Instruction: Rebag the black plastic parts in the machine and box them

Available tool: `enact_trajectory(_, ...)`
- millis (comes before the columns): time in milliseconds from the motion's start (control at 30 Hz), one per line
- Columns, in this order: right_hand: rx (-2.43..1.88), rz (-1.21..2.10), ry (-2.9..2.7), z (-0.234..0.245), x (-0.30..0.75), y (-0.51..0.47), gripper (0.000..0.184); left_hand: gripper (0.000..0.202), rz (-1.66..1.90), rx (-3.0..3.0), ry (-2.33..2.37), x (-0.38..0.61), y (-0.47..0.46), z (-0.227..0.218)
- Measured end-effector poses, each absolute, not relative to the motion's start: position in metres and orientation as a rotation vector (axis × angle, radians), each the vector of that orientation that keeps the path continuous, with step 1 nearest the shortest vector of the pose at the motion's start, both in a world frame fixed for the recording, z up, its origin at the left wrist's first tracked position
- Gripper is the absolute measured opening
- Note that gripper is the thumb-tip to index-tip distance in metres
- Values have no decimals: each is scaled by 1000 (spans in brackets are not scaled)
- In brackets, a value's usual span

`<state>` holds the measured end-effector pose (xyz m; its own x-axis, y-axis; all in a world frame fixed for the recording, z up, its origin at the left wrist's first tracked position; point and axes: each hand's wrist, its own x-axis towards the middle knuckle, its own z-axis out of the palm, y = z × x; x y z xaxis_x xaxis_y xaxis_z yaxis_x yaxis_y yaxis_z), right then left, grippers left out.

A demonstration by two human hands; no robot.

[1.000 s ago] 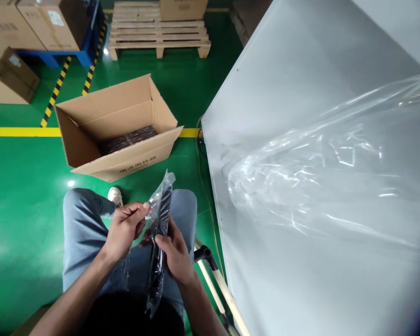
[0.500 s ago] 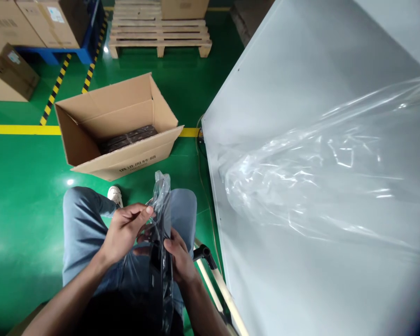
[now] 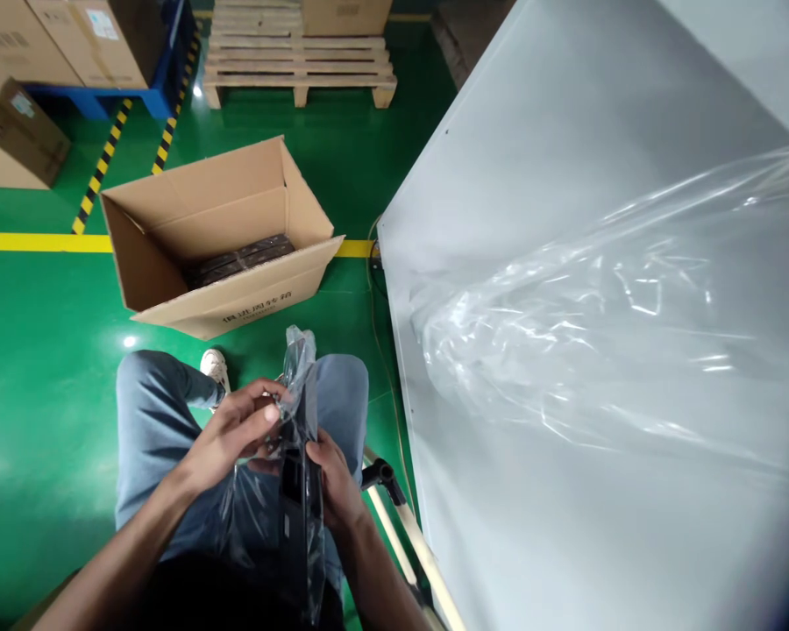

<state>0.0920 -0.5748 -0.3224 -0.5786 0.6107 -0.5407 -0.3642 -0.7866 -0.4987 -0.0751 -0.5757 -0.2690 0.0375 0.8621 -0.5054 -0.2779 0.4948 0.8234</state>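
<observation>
Over my lap I hold a long flat black part (image 3: pixel 294 513) that stands on edge inside a clear plastic bag (image 3: pixel 301 361). My left hand (image 3: pixel 233 434) pinches the bag's loose upper end against the part. My right hand (image 3: pixel 334 486) grips the bagged part from the right side, thumb on top. The bag's crumpled mouth sticks up above both hands.
An open cardboard box (image 3: pixel 145 272) with dark bagged parts (image 3: pixel 240 258) inside lies on the green floor ahead. A grey table (image 3: pixel 552 158) at my right carries a pile of clear plastic bags (image 3: pixel 631 307). Cartons (image 3: pixel 13 131) and a wooden pallet (image 3: pixel 299 66) stand farther back.
The bagged part has turned from tilted to nearly upright. My left hand has closed in on the bag's top, which is more bunched. My right hand slid slightly down the part.
</observation>
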Motion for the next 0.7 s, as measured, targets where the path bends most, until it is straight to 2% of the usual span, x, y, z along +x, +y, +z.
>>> enact_trajectory(100, -1015, 2335, -447, -324, 91, -576, 50, 50, 897, 654, 1271, -78, -579, -270)
enact_trajectory(233, -1003, 2342, -415, -322, 94, -575, 50, 29, 916, 702, 1434, -73, -580, -274)
enact_trajectory(600, -1085, 2288, -474, -339, 108, -578, 43, 42, 1025, 394, 1463, -82, -585, -291)
enact_trajectory(700, -1051, 2243, -517, -340, 103, -576, 50, 39, 1039, 496, 1546, -80, -589, -292)
